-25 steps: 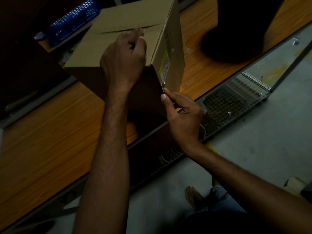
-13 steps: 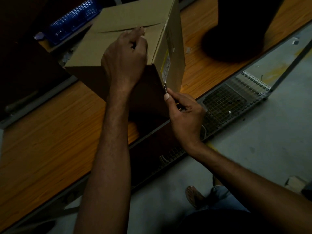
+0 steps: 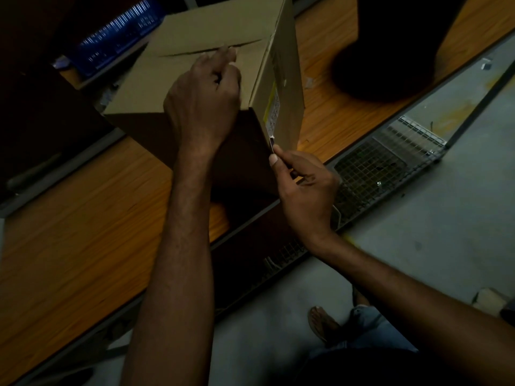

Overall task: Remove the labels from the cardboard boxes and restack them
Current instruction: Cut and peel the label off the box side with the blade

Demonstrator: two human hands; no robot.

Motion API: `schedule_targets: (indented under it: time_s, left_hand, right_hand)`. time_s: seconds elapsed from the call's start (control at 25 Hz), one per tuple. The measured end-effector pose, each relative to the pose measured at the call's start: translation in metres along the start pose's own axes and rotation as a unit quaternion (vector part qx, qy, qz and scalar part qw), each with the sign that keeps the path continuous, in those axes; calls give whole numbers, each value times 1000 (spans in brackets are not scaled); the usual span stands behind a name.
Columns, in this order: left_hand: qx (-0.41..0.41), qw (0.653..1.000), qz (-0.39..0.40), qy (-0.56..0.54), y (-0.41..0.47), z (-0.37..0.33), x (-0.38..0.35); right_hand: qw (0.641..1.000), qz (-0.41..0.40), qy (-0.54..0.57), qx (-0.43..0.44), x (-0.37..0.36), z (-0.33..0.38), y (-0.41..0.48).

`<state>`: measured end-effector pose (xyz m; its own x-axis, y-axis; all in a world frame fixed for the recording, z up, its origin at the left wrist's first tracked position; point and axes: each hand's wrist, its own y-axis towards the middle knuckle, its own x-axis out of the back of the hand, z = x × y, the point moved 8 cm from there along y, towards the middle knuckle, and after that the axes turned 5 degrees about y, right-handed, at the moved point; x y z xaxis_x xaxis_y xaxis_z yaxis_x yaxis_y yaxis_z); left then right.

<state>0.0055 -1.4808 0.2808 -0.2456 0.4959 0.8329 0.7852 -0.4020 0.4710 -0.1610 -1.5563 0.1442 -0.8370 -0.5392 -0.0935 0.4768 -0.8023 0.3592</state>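
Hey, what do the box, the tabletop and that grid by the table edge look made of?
Box: plain brown cardboard, matte, with folded flaps on top. Tabletop: wood or wood-look laminate, orange-brown with visible grain, faint sheen. Grid: probably metal wire mesh, thin pale crossing wires.

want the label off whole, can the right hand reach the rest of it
Likely yes: the right hand seems to pinch the lifted corner of the label, whose face is bare, and the left hand rests atop the box.
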Motion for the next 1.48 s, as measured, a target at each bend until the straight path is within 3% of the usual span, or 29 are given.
schedule_targets:
  time_s: [0.36, 0.56, 0.64, 0.76, 0.84, 1.0, 1.12, 1.48]
  left_hand:
    - [-2, 1000, 2, 5, 1, -1, 0]
    - [3, 1000, 1, 8, 0, -2, 2]
    - [2, 1000, 2, 9, 0, -2, 2]
    - [2, 1000, 1, 7, -1, -4, 2]
    - [0, 1000, -1, 5, -1, -4, 2]
    - [0, 1000, -6, 4, -1, -4, 3]
    - [0, 1000, -6, -1, -1, -4, 3]
    - [6, 1000, -11, -7, -1, -6, 4]
  right_hand:
    - [999, -11, 12, -30, 1, -5, 4]
    - [995, 35, 34, -81, 9, -7, -1]
    - [970, 51, 115, -206, 14, -21, 5]
    - [851, 56, 302, -425, 18, -38, 11]
    - [785, 51, 386, -483, 21, -38, 14]
    - [728, 60, 441, -522, 24, -30, 8]
    - [712, 57, 448, -538, 28, -27, 5]
    - [735, 70, 429, -520, 28, -33, 2]
